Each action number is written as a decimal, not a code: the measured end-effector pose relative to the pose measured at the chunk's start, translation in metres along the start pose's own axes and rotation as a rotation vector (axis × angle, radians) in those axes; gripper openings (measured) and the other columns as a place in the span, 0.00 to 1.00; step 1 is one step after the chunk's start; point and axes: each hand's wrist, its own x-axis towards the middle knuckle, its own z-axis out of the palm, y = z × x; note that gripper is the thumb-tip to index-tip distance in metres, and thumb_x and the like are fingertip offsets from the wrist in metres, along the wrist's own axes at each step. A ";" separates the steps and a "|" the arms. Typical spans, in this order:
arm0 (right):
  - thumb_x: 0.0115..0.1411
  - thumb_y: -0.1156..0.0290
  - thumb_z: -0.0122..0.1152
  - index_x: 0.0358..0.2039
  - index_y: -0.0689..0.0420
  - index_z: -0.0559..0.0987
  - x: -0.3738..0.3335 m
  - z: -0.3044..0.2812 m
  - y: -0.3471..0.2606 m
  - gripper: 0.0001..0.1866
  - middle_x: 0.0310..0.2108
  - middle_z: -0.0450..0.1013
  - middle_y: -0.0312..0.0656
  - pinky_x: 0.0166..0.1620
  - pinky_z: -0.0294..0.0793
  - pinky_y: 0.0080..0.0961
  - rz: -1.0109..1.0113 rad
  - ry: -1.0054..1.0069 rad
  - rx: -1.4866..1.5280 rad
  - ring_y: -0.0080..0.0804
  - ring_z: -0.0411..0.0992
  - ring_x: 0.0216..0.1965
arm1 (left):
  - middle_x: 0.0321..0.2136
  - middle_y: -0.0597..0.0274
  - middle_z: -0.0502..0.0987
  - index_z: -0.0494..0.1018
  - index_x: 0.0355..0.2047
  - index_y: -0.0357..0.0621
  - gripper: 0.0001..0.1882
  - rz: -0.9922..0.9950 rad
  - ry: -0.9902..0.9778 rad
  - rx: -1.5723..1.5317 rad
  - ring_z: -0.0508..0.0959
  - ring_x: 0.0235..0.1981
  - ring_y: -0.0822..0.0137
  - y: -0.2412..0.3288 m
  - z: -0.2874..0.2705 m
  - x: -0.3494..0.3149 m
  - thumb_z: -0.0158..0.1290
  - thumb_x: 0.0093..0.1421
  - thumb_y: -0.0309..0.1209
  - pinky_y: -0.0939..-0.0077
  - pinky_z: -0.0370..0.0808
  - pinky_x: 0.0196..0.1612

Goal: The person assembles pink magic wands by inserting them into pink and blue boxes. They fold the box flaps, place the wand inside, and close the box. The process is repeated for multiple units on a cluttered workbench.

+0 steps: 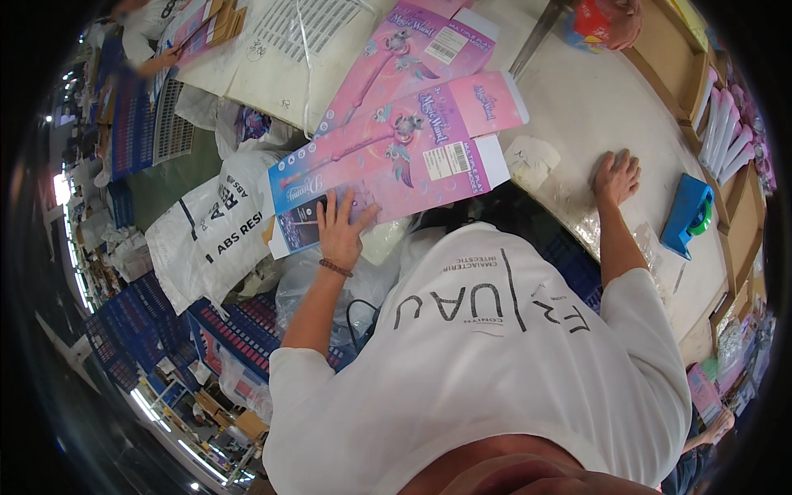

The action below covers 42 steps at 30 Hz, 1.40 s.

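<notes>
My left hand (340, 233) lies with spread fingers on the lower left end of a flattened pink and blue toy box (450, 161). That box slants across the table's near edge, its left end past the edge. Another flattened pink box (396, 58) with the same print lies partly under it, farther back. My right hand (619, 178) rests flat on the white tabletop (594, 107), fingers apart and nothing held. Between the hands, a crumpled pale wrapper or tape scrap (532, 161) sits near the right end of the front box.
A blue tape dispenser (689, 216) stands right of my right hand. Cardboard trays (672, 66) with pink-white wands (726, 136) line the right side. At the back, another person's hand (619, 25) is beside a red-blue round item. White sacks (210, 231) and blue crates (235, 334) fill the left.
</notes>
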 end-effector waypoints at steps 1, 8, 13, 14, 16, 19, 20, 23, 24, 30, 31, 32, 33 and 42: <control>0.64 0.47 0.44 0.64 0.46 0.63 0.001 -0.007 -0.006 0.31 0.68 0.52 0.49 0.67 0.43 0.50 0.007 0.002 -0.003 0.49 0.46 0.70 | 0.63 0.58 0.63 0.74 0.52 0.77 0.35 0.003 -0.002 -0.001 0.58 0.65 0.44 -0.001 -0.002 -0.004 0.52 0.47 0.18 0.38 0.52 0.64; 0.58 0.68 0.62 0.50 0.47 0.80 -0.043 -0.121 -0.134 0.17 0.63 0.59 0.54 0.62 0.59 0.44 -0.736 -0.018 0.726 0.53 0.58 0.64 | 0.62 0.59 0.65 0.74 0.52 0.76 0.37 0.056 0.003 0.018 0.61 0.64 0.46 -0.005 -0.016 -0.021 0.53 0.44 0.18 0.41 0.55 0.63; 0.56 0.63 0.62 0.52 0.52 0.76 -0.123 -0.186 -0.197 0.22 0.61 0.63 0.47 0.63 0.58 0.44 -1.225 -0.156 0.845 0.49 0.60 0.62 | 0.62 0.55 0.65 0.74 0.53 0.70 0.37 0.085 -0.010 0.000 0.60 0.64 0.43 -0.007 -0.024 -0.018 0.50 0.46 0.15 0.41 0.55 0.63; 0.57 0.63 0.61 0.51 0.54 0.75 -0.134 -0.188 -0.205 0.21 0.60 0.64 0.46 0.63 0.59 0.45 -1.380 -0.427 0.723 0.48 0.61 0.61 | 0.62 0.55 0.65 0.74 0.53 0.69 0.36 0.097 -0.017 0.014 0.61 0.64 0.43 -0.008 -0.025 -0.018 0.49 0.46 0.16 0.41 0.55 0.63; 0.59 0.63 0.59 0.50 0.57 0.74 -0.149 -0.187 -0.211 0.19 0.58 0.66 0.45 0.62 0.60 0.45 -1.473 -0.675 0.605 0.46 0.63 0.60 | 0.62 0.54 0.65 0.74 0.53 0.68 0.35 0.100 -0.037 0.036 0.61 0.64 0.42 -0.006 -0.025 -0.018 0.48 0.46 0.16 0.41 0.55 0.63; 0.61 0.63 0.56 0.50 0.58 0.72 -0.162 -0.181 -0.211 0.19 0.56 0.68 0.46 0.61 0.61 0.45 -1.464 -0.548 0.737 0.45 0.64 0.60 | 0.62 0.59 0.65 0.74 0.53 0.72 0.36 0.065 -0.005 -0.031 0.60 0.64 0.46 -0.005 -0.024 -0.019 0.51 0.46 0.18 0.43 0.54 0.64; 0.61 0.63 0.56 0.51 0.58 0.72 -0.163 -0.179 -0.212 0.20 0.56 0.68 0.46 0.61 0.62 0.44 -1.517 -0.542 0.716 0.45 0.64 0.60 | 0.62 0.59 0.64 0.74 0.53 0.72 0.36 0.067 -0.006 -0.019 0.60 0.64 0.46 -0.005 -0.023 -0.020 0.50 0.46 0.18 0.43 0.54 0.64; 0.61 0.63 0.56 0.53 0.58 0.70 -0.164 -0.177 -0.212 0.21 0.55 0.68 0.46 0.62 0.62 0.43 -1.514 -0.582 0.732 0.44 0.64 0.60 | 0.62 0.57 0.65 0.75 0.52 0.69 0.34 0.084 0.001 -0.005 0.60 0.64 0.44 -0.005 -0.021 -0.018 0.50 0.47 0.17 0.42 0.54 0.64; 0.61 0.63 0.56 0.53 0.57 0.70 -0.165 -0.177 -0.214 0.21 0.55 0.68 0.46 0.62 0.62 0.43 -1.497 -0.594 0.778 0.44 0.64 0.60 | 0.61 0.56 0.65 0.75 0.52 0.68 0.34 0.078 0.001 -0.020 0.61 0.63 0.43 -0.004 -0.020 -0.019 0.49 0.47 0.17 0.41 0.54 0.63; 0.59 0.67 0.58 0.47 0.58 0.76 -0.147 -0.159 -0.218 0.17 0.50 0.72 0.46 0.56 0.69 0.40 -1.462 -0.917 0.531 0.45 0.69 0.53 | 0.61 0.57 0.65 0.75 0.51 0.72 0.34 0.072 -0.010 0.013 0.61 0.64 0.44 -0.005 -0.010 -0.020 0.50 0.47 0.17 0.42 0.54 0.64; 0.58 0.68 0.58 0.47 0.59 0.76 -0.141 -0.153 -0.220 0.17 0.51 0.72 0.46 0.55 0.70 0.38 -1.366 -0.970 0.544 0.45 0.70 0.53 | 0.61 0.59 0.65 0.75 0.51 0.75 0.34 0.068 0.009 -0.002 0.60 0.64 0.45 -0.005 -0.009 -0.020 0.51 0.48 0.18 0.42 0.54 0.64; 0.58 0.67 0.58 0.47 0.58 0.76 -0.134 -0.147 -0.223 0.17 0.50 0.72 0.47 0.54 0.70 0.38 -1.323 -0.820 0.610 0.46 0.70 0.52 | 0.61 0.59 0.65 0.75 0.51 0.75 0.34 0.062 -0.010 0.000 0.60 0.64 0.45 -0.006 -0.007 -0.020 0.51 0.48 0.18 0.42 0.54 0.64; 0.58 0.67 0.58 0.47 0.58 0.76 -0.125 -0.140 -0.227 0.17 0.50 0.72 0.48 0.53 0.71 0.39 -1.277 -0.663 0.680 0.46 0.71 0.51 | 0.62 0.59 0.65 0.75 0.51 0.76 0.34 0.063 -0.010 -0.005 0.60 0.64 0.45 -0.008 -0.006 -0.019 0.51 0.48 0.19 0.42 0.54 0.64; 0.58 0.60 0.58 0.53 0.63 0.73 -0.035 -0.105 -0.261 0.25 0.48 0.73 0.54 0.48 0.74 0.36 -0.541 -0.535 0.859 0.47 0.76 0.44 | 0.62 0.60 0.63 0.74 0.52 0.77 0.34 0.043 -0.018 -0.048 0.58 0.64 0.44 -0.004 0.008 -0.017 0.52 0.48 0.20 0.38 0.53 0.63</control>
